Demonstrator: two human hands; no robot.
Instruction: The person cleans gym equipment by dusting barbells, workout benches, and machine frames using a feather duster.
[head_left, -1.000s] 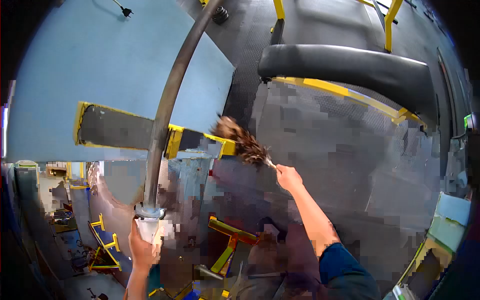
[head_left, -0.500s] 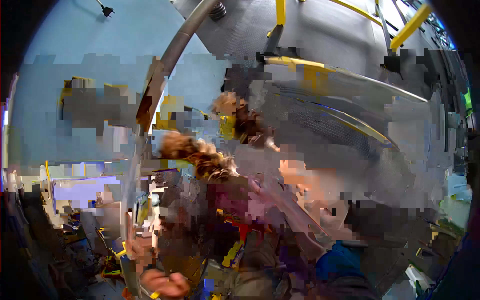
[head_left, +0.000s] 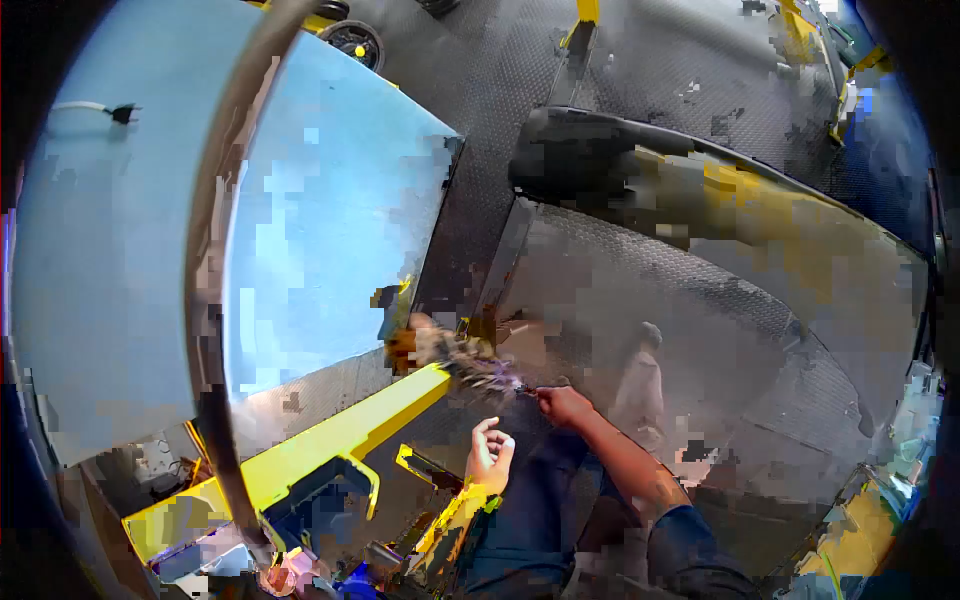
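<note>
My right hand (head_left: 565, 405) is closed around the narrow end of a brown, bristly duster-like object (head_left: 455, 355), which stretches up and to the left. Lower and to the left, my left hand (head_left: 491, 455) has its fingers loosely curled and apart, with nothing between them. A yellow beam (head_left: 340, 440) lies left of my left hand. Blocky smearing hides the exact shape of the brown object.
A large light-blue panel (head_left: 330, 240) fills the left side, with a black plug (head_left: 124, 113) on it. A curved brown tube (head_left: 207, 290) crosses the view. A wheel (head_left: 355, 45) is at the top; a long dark-and-yellow object (head_left: 700, 185) lies right.
The view has shifted, bringing the yellow beam and both hands out more clearly. The brown bristly object appears lower. Heavy smearing in the earlier frame hides finer changes.
</note>
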